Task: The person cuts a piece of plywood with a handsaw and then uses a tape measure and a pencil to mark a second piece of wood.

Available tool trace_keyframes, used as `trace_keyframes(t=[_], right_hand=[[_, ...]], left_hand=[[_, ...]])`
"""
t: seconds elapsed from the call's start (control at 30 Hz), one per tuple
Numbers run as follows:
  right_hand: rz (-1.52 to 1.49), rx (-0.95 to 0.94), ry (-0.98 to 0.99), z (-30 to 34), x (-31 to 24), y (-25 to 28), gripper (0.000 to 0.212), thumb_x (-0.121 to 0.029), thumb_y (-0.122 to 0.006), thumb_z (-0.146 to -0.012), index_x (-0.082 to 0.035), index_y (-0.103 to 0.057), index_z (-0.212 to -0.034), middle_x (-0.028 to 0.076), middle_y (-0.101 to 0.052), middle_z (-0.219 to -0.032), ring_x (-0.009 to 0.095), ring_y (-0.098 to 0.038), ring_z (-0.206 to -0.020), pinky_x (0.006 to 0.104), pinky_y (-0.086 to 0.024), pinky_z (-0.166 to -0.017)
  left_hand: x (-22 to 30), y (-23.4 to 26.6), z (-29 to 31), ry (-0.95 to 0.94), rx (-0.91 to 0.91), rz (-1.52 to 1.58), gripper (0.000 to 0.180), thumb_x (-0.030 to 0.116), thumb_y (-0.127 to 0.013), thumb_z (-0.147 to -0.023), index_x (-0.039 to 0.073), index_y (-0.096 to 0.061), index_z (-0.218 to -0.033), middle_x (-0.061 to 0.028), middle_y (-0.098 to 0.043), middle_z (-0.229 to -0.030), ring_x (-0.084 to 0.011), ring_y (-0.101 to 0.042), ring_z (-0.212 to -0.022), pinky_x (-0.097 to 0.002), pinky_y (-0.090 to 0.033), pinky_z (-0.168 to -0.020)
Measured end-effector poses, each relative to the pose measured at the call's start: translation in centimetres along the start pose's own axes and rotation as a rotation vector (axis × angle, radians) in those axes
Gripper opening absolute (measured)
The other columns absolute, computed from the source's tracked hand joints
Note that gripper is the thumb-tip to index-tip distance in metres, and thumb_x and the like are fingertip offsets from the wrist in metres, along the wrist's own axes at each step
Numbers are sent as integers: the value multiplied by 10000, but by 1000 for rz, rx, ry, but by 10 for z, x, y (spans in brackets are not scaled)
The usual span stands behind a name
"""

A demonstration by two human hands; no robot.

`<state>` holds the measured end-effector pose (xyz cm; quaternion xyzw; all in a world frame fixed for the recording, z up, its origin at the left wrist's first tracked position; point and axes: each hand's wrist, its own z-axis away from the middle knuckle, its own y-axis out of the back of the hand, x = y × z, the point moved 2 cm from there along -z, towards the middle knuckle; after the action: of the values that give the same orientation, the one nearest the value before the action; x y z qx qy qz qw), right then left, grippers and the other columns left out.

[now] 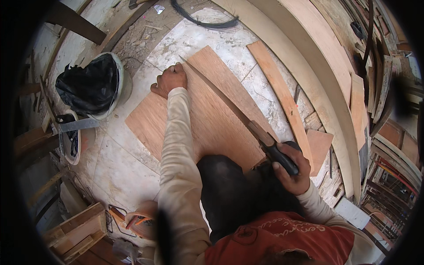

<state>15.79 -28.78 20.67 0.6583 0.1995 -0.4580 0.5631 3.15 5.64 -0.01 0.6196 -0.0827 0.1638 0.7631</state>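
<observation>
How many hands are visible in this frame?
2: the left hand at the edge of the wooden board, near the tip of the saw; the right hand around its black handle.

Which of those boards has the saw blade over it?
The wide board by the left hand. It alone lies under the saw blade; the narrow strip and small piece to its right don't.

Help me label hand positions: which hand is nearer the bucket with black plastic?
Left. The left hand is at the edge of the wooden board, right of the bucket; the right hand grips the saw handle, farther right and lower in view.
</observation>
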Motion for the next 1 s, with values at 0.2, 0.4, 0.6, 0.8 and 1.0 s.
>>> trace_keyframes(t=[0.2, 0.4, 0.6, 0.8, 1.0], right_hand=[[-106, 58, 30, -72, 40, -52, 403, -103, -702, -877, -34, -577, -1254, 159, -716, -920, 194, -704, -735, 307, -550, -674], [-69, 18, -28, -28, 12, -22, 433, -48, -708, -862, -16, -553, -1264, 196, -718, -1006, 247, -730, -908, 324, -559, -803], [-57, 1, 2, -42, 22, -38, 411, -26, -698, -856, -18, -562, -1244, 226, -710, -1028, 232, -729, -854, 340, -554, -782], [-92, 3, -51, -43, 12, -29, 433, -63, -716, -863, -14, -556, -1263, 185, -719, -995, 222, -736, -825, 301, -558, -771], [68, -13, 116, -16, 9, -17, 418, -20, -693, -858, 8, -562, -1254, 197, -722, -1011, 235, -741, -880, 309, -563, -738]], left_hand=[[13, -13, 0, -55, -16, 3, 457, 530, -428, -906, 247, -780, -973, -25, -748, -1040, -220, -630, -1019, -445, -241, -1039], [-3, -8, -2, -13, 2, 20, 424, 469, -445, -906, 218, -784, -938, -25, -750, -996, -228, -621, -1005, -473, -234, -1053], [5, -6, 2, -38, 36, -8, 437, 483, -446, -910, 207, -784, -934, -33, -750, -997, -222, -619, -1011, -453, -236, -1056], [2, -7, -5, 7, -31, -1, 474, 537, -419, -897, 240, -773, -1000, -25, -742, -1076, -199, -632, -1052, -447, -232, -1070], [-3, -6, -3, -28, 113, 8, 429, 494, -479, -898, 210, -792, -968, -37, -752, -982, -198, -622, -1004, -430, -246, -1043]])
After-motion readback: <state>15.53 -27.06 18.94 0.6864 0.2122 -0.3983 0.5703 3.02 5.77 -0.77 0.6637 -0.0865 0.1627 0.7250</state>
